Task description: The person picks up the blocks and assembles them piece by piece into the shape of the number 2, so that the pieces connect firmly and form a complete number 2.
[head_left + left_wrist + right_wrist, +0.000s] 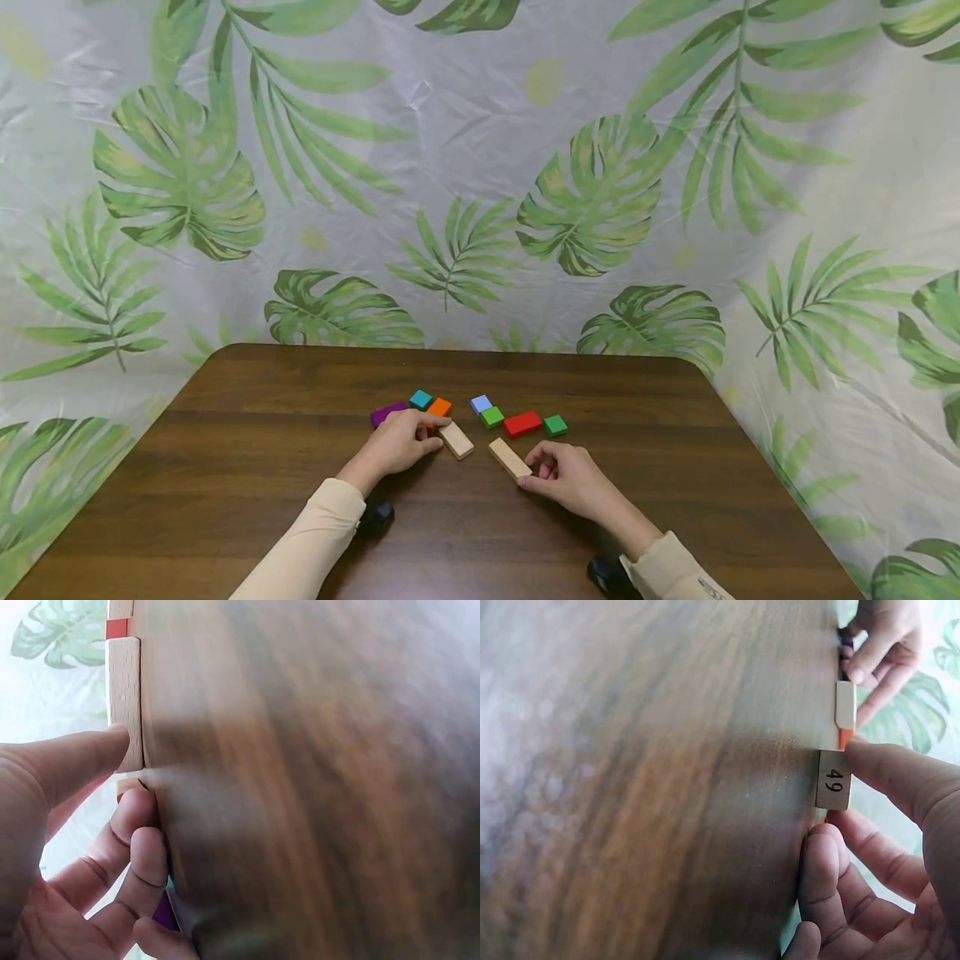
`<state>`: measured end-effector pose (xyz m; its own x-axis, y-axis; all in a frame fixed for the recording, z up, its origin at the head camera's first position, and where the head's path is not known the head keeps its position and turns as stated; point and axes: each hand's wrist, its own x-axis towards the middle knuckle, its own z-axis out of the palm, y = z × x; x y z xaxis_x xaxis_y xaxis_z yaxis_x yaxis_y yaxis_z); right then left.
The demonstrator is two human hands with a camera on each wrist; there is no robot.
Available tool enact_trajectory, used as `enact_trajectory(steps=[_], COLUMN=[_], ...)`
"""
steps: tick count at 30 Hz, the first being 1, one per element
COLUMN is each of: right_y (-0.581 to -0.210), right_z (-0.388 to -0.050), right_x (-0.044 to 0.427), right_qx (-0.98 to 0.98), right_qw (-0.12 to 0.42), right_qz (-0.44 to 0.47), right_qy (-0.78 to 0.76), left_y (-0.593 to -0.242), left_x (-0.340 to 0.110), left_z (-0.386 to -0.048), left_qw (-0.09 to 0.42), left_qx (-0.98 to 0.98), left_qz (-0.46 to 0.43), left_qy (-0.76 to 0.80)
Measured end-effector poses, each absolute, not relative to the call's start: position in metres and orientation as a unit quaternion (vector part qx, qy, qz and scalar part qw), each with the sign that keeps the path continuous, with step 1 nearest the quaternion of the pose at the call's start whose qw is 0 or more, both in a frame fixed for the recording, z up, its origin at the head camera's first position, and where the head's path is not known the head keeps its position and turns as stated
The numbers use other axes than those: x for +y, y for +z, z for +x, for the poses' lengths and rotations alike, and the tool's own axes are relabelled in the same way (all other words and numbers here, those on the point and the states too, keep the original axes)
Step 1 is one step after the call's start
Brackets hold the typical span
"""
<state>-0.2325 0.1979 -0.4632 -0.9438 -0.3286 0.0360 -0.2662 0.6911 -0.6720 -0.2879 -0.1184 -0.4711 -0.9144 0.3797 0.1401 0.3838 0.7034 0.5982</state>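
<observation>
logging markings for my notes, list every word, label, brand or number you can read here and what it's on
"49": printed sideways on the end of the plain wooden block at the right hand, in the right wrist view.
Dark marking on the right sleeve, head view: too small to read.
No other text can be read.
</observation>
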Motion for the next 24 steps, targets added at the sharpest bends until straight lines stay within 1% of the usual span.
enact_trajectory(steps=[3,6,9,11,15,16,18,24], right_y=[-0.463,-0.464,-0.465,-0.466,-0.466,-0.467,-0.467,-0.467], right_z=[-0.232,-0.233,-0.233,-0.234,-0.234,-0.234,-0.234,-0.235], right_x=[0.198,0.198,0.197,0.198,0.198,0.198,0.198,0.198], right_qx=[0.919,0.920,0.921,0.922,0.922,0.922,0.922,0.921], right_qw=[0.044,0.045,0.046,0.046,0.045,0.046,0.047,0.049], right_qz=[-0.161,-0.159,-0.158,-0.157,-0.157,-0.157,-0.157,-0.155], right_qy=[-0.357,-0.355,-0.353,-0.352,-0.351,-0.351,-0.351,-0.355], left_y=[-0.484,-0.488,-0.488,-0.479,-0.489,-0.484,-0.487,-0.479], left_x=[-0.121,-0.119,-0.118,-0.116,-0.118,-0.117,-0.118,-0.115], left_z=[-0.297,-0.301,-0.299,-0.293,-0.298,-0.295,-0.296,-0.293], left_qw=[0.016,0.013,0.009,0.006,0.027,0.022,0.031,0.021], left_qx=[-0.920,-0.922,-0.925,-0.924,-0.920,-0.921,-0.922,-0.930], left_qz=[-0.214,-0.205,-0.212,-0.222,-0.244,-0.237,-0.234,-0.189], left_qy=[-0.328,-0.328,-0.316,-0.312,-0.304,-0.308,-0.306,-0.314])
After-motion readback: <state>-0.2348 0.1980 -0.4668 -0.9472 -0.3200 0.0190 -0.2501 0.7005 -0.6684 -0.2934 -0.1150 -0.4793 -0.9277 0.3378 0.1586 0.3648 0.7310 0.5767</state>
